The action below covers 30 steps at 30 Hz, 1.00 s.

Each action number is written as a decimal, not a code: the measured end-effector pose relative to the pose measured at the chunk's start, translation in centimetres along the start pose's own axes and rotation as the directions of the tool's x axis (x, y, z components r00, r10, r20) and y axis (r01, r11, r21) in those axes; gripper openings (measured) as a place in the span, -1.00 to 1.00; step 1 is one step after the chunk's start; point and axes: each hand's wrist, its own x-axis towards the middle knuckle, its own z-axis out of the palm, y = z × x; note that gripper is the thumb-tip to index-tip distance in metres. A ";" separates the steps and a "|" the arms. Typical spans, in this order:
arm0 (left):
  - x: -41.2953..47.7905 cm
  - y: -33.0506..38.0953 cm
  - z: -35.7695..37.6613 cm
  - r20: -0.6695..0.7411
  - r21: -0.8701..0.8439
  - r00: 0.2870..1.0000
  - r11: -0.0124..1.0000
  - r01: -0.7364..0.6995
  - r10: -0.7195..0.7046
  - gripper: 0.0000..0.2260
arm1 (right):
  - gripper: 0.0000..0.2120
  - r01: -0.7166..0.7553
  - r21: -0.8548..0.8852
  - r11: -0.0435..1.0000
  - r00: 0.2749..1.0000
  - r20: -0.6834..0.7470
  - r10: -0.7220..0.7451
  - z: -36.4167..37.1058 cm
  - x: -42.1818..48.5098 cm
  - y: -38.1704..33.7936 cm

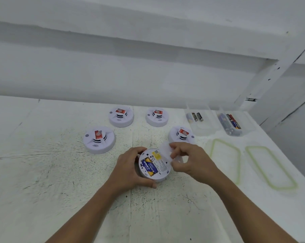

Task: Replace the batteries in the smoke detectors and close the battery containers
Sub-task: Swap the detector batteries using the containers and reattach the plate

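Observation:
My left hand (129, 171) grips a white smoke detector (159, 174) turned underside up, just above the table. Its open compartment shows blue and yellow batteries (149, 166). My right hand (190, 159) pinches the white battery cover (165, 149) over the detector's far right edge. Several other detectors stand face up on the table: one at the left (99, 140), two at the back (121, 116) (157, 116), one behind my right hand (181, 135).
Two clear plastic containers hold loose batteries at the back right: a left one (203, 123) and a right one (235, 123). Their two lids with green seals (225, 160) (270, 167) lie flat in front of them. A white wall runs behind the table.

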 end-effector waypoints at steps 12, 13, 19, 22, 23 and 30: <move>0.2 0.2 -0.3 -0.018 -0.044 0.999 0.998 0.040 -0.040 -0.15 | -0.80 0.514 -0.475 0.714 0.818 0.521 -0.243 1.3 3.1 -2.6; 0.2 0.2 -0.3 -0.017 -0.041 0.999 0.998 0.043 -0.043 -0.15 | -0.81 0.525 -0.479 0.703 0.811 0.532 -0.242 1.4 3.2 -2.5; 0.4 0.2 -0.4 -0.011 -0.026 0.998 0.998 0.063 -0.063 -0.14 | -0.85 0.558 -0.445 0.701 0.785 0.557 -0.271 0.9 3.9 -2.1; 0.4 0.4 -0.4 -0.006 -0.022 0.998 0.998 0.059 -0.059 -0.14 | -0.88 0.572 -0.429 0.699 0.777 0.557 -0.293 0.7 3.9 -1.9; 0.4 0.3 -0.5 -0.005 -0.023 0.998 0.998 0.056 -0.056 -0.13 | -0.88 0.572 -0.422 0.704 0.777 0.554 -0.299 0.6 3.9 -1.9; 0.4 0.2 -0.5 -0.006 -0.025 0.999 0.998 0.054 -0.054 -0.11 | -0.86 0.555 -0.369 0.745 0.790 0.515 -0.333 0.9 3.9 -1.1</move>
